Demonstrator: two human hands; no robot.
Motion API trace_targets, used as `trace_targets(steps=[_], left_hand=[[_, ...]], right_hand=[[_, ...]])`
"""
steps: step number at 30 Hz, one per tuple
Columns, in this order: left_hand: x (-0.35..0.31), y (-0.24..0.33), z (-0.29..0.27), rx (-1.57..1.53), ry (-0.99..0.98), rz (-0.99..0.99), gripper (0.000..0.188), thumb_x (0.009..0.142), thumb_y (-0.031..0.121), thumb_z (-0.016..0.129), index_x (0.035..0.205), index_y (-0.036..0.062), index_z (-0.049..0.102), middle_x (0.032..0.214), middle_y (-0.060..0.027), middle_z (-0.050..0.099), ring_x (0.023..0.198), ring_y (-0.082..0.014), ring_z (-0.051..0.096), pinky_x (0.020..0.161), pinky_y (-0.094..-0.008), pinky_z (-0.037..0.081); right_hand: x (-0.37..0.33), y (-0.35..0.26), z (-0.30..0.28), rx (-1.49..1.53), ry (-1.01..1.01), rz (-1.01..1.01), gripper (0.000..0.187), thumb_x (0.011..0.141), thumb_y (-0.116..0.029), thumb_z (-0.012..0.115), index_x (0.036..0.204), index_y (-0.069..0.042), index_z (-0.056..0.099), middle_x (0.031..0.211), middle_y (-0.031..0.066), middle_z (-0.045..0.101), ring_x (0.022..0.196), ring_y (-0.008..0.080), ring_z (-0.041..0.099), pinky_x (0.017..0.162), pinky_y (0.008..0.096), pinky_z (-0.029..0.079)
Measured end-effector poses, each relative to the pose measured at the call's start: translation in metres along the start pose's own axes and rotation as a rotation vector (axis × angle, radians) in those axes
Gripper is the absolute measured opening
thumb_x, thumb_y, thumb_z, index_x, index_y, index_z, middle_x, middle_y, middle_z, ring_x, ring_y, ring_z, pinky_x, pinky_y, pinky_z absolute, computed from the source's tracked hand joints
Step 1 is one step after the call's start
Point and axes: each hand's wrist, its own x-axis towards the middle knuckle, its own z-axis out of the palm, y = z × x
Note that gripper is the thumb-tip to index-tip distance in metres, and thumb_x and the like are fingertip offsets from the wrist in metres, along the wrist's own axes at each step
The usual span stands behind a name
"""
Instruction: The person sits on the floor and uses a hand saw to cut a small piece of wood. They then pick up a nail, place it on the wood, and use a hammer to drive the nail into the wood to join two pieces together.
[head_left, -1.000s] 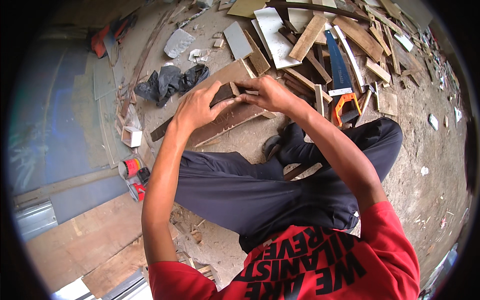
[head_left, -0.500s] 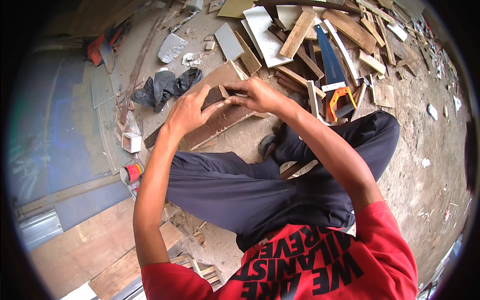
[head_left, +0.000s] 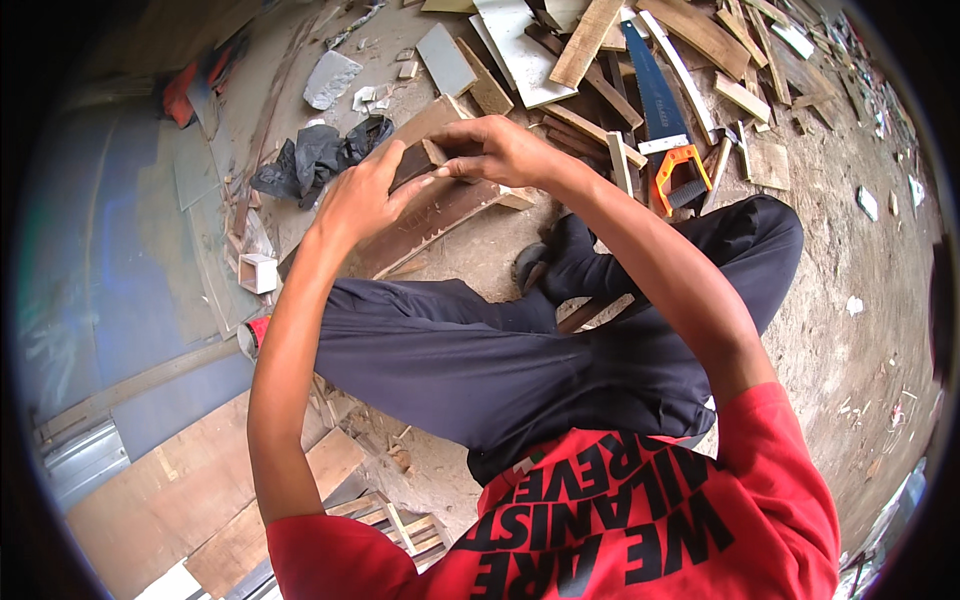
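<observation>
Both my hands are on a short dark-brown wooden block [head_left: 416,160] whose lighter sawn end faces right. My left hand [head_left: 358,200] grips its left part, thumb stretched along the near side. My right hand [head_left: 500,153] pinches the right end, the fingers over the top and the thumb below. Under the hands lies a dark-brown wooden board [head_left: 425,230] with faint pencil-like marks and a ragged near edge. A lighter board [head_left: 425,118] shows just beyond the block. My left palm and fingers hide much of the block.
A handsaw [head_left: 662,120] with an orange handle lies at the right on heaped wood offcuts [head_left: 700,40]. A hammer [head_left: 722,165] rests beside it. A crumpled black plastic bag [head_left: 315,160] and a small white box [head_left: 258,273] lie left. My crossed legs [head_left: 430,350] are nearer.
The whole view has shifted a little, so things appear slightly higher and further left. Both hands keep hold of the block; the right fingers now bend more over its end.
</observation>
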Motion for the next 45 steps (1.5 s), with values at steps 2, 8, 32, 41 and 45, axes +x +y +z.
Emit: trace_targets(steps=[2, 8, 32, 41, 45], left_hand=[[0.001, 0.003, -0.002, 0.002, -0.024, -0.021, 0.051, 0.094, 0.036, 0.066, 0.124, -0.0020, 0.050, 0.091, -0.0295, 0.067, 0.089, -0.0477, 0.065, 0.070, -0.0507, 0.052], [0.001, -0.003, 0.001, 0.012, -0.005, 0.015, 0.052, 0.093, 0.036, 0.067, 0.124, -0.0025, 0.050, 0.090, -0.0294, 0.068, 0.089, -0.0474, 0.065, 0.069, -0.0508, 0.052], [0.000, -0.002, 0.005, -0.032, 0.065, 0.028, 0.045, 0.091, 0.034, 0.068, 0.125, 0.0094, 0.053, 0.098, -0.0207, 0.070, 0.091, -0.0430, 0.065, 0.073, -0.0497, 0.052], [-0.005, -0.022, 0.012, -0.090, 0.120, 0.040, 0.046, 0.087, 0.037, 0.072, 0.119, 0.0080, 0.057, 0.102, -0.0176, 0.070, 0.096, -0.0408, 0.065, 0.079, -0.0483, 0.052], [-0.016, -0.036, 0.003, -0.035, 0.236, 0.079, 0.048, 0.085, 0.041, 0.074, 0.118, 0.0080, 0.062, 0.103, -0.0135, 0.071, 0.100, -0.0350, 0.066, 0.086, -0.0434, 0.052]], right_hand=[[0.000, 0.001, -0.002, -0.046, -0.008, 0.027, 0.051, 0.086, -0.022, 0.078, 0.127, 0.004, 0.062, 0.119, 0.0193, 0.069, 0.111, 0.0242, 0.066, 0.096, 0.0357, 0.050], [0.004, 0.001, -0.003, -0.080, -0.048, 0.085, 0.054, 0.085, -0.024, 0.079, 0.127, 0.005, 0.061, 0.118, 0.0202, 0.069, 0.108, 0.0241, 0.067, 0.096, 0.0347, 0.051], [0.011, -0.032, 0.005, 0.091, -0.028, 0.362, 0.052, 0.098, -0.046, 0.061, 0.122, -0.001, 0.067, 0.104, 0.0114, 0.071, 0.097, 0.0166, 0.062, 0.088, 0.0331, 0.049], [0.018, -0.027, 0.019, 0.161, -0.008, 0.367, 0.052, 0.098, -0.044, 0.062, 0.118, 0.003, 0.067, 0.102, 0.0089, 0.071, 0.097, 0.0131, 0.059, 0.087, 0.0290, 0.047], [0.017, -0.033, 0.026, 0.132, 0.029, 0.399, 0.051, 0.098, -0.043, 0.062, 0.116, 0.005, 0.067, 0.101, 0.0072, 0.070, 0.095, 0.0115, 0.058, 0.085, 0.0270, 0.047]])
